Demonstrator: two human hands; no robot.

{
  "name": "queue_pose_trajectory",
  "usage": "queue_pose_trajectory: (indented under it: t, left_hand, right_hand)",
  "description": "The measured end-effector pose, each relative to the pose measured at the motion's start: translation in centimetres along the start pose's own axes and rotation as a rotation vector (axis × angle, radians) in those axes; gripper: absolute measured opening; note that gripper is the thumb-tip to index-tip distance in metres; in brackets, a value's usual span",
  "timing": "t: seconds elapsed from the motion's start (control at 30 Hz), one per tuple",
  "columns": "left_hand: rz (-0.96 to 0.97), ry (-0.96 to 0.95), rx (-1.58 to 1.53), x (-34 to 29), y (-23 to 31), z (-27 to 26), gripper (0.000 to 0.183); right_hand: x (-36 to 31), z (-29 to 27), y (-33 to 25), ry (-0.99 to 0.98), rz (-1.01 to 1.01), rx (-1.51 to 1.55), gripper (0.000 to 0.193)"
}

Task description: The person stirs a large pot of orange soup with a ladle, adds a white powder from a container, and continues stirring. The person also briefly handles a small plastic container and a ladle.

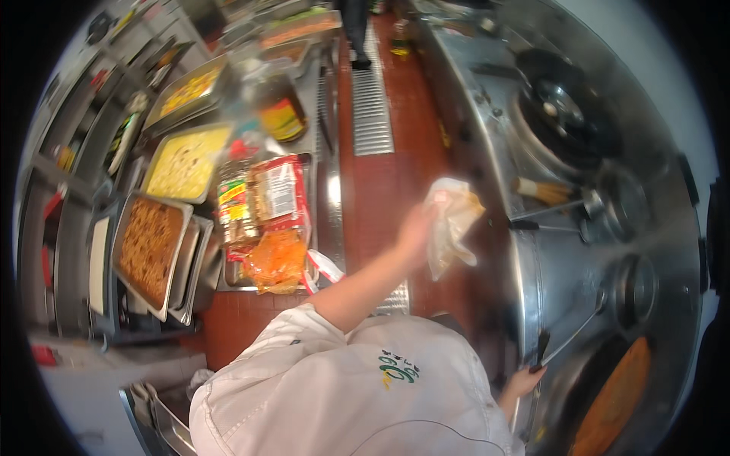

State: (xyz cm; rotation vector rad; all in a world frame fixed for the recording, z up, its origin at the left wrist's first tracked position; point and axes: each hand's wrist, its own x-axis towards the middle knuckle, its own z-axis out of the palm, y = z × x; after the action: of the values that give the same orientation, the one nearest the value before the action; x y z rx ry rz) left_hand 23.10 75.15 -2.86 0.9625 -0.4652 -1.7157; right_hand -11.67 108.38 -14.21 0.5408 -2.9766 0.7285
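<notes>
My left hand (418,228) is stretched out over the aisle, its fingers closed on a crumpled clear plastic bag (450,232). The bag hangs down with something pale and yellowish in it, too blurred to name. Low on the right, my right hand (523,382) is at the stove's front edge with its fingers curled. Right by its fingertips are a black handle (543,348) and a long metal rod (576,333); what the fingers hold is unclear. Beside that hand sits a large wok (563,399) with a round brown wooden board or lid (617,399) on it.
On the left counter, a tray carries an oil bottle (237,201), a red package (283,190) and an orange bag (275,260). Metal pans of yellow food (186,163) and brown food (152,251) stand beyond. A black wok (570,114) and bamboo brush (536,190) are on the stove. Someone's leg (356,34) shows ahead.
</notes>
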Motion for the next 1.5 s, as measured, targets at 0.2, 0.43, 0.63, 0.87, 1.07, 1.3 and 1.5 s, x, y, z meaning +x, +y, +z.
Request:
queue_pose_trajectory:
  t: [0.2,0.43,0.63,0.87,1.07,1.3,1.5]
  left_hand:
    - [0.098,0.142,0.051,5.7,3.4,-2.0,0.022]
    - [0.249,0.365,0.401,15.4,10.9,-3.5,0.021]
    - [0.361,0.613,0.339,21.3,20.9,-2.7,0.050]
    - [1.186,0.606,0.155,15.4,40.8,-7.3,0.050]
    - [1.420,0.880,0.391,14.3,53.7,-18.6,0.034]
    - [0.855,1.159,1.091,25.0,56.4,-36.2,0.030]
    - [0.478,1.100,0.163,33.3,50.1,-42.8,0.031]
  right_hand:
    - [2.6,3.3,-3.5,-0.031,0.006,-0.168,0.066]
    - [6.7,6.1,-11.8,0.082,-0.158,-0.449,0.065]
    - [9.0,10.2,-30.7,-0.375,-0.661,0.299,0.056]
    - [10.0,16.7,-50.2,-0.652,-0.837,0.647,0.051]
    - [9.5,23.0,-58.5,-0.689,-0.858,0.620,0.050]
    - [4.8,29.2,-67.6,-0.882,-0.327,0.905,0.050]
    - [0.2,30.2,-71.1,-0.907,-0.428,0.796,0.049]
